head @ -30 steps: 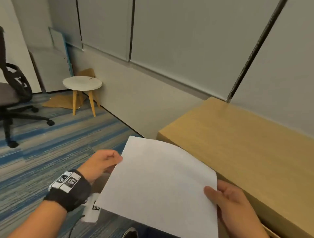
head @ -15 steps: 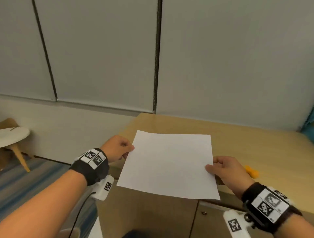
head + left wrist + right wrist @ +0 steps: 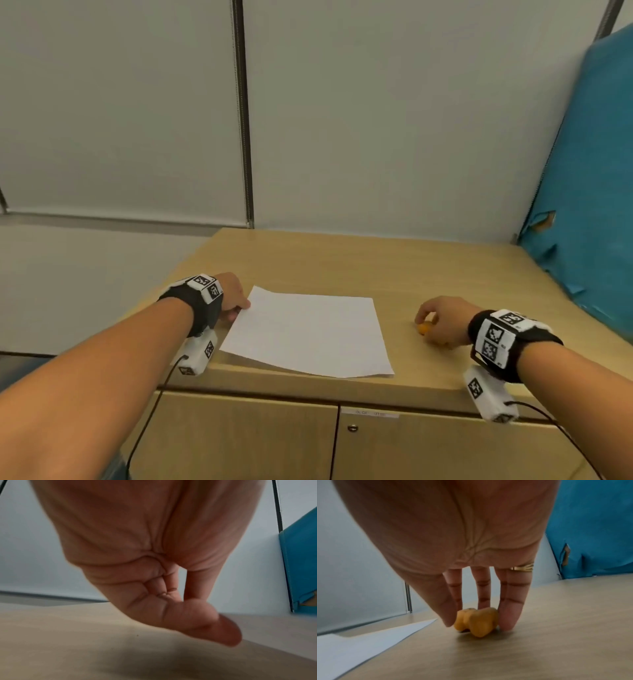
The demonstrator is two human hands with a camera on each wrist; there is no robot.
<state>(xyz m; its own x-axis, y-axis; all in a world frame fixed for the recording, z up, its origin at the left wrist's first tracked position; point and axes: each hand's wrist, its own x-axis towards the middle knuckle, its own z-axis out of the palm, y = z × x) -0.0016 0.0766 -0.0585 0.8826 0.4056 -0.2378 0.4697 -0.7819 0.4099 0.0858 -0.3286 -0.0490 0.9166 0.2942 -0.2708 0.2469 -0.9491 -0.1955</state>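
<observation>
Paper sheet (image 3: pixel 308 332), just set down, lies on the table (image 3: pixel 342 260), ready for work; left hand (image 3: pixel 233 294) at its 9 o'clock edge, grip unclear; right hand (image 3: pixel 442 320) pinches orange lump (image 3: pixel 424 329) at 3 o'clock.

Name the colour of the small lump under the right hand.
The lump is orange-yellow, clearest in the right wrist view.
</observation>
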